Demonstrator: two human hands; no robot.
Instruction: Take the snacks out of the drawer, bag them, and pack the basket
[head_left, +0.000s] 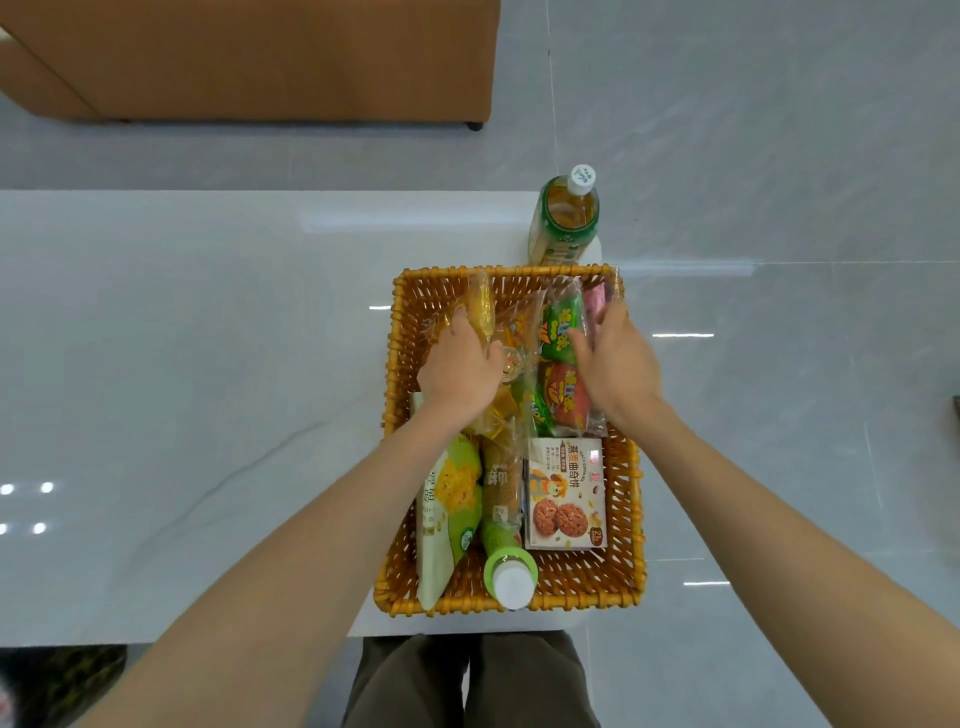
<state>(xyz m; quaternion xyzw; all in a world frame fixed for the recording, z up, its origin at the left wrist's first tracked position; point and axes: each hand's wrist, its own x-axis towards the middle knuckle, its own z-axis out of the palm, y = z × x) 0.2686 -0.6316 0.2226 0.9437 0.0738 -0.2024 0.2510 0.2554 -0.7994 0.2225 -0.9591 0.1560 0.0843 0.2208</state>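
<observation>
Your forearms reach down over the near rim of the wicker basket (635, 519), which sits on the white table (208, 364), its right side seemingly out past the table's edge. Inside at the near end lie a corn-snack pouch (449, 509), a green-capped bottle (508, 564) and a box of oat cookies (563, 493).

At the far end, your left hand (460, 364) has its fingers and thumb curled round the top of a clear bag of yellow snacks (514, 332). Your right hand (615, 364) pinches the far edge of a clear bag of green and red packets (563, 395), near the basket's far right corner. Both bags are already within the walls, so I judge you are settling them in.

Watch three things. Pressing hard on the right side could tip the basket off the table if it does overhang. The thin plastic may snag on the wicker and tear if you drag it along the wall. A tea bottle (566, 218) stands just beyond the far rim at the table's corner; shoving the basket forward could knock it to the floor.
</observation>
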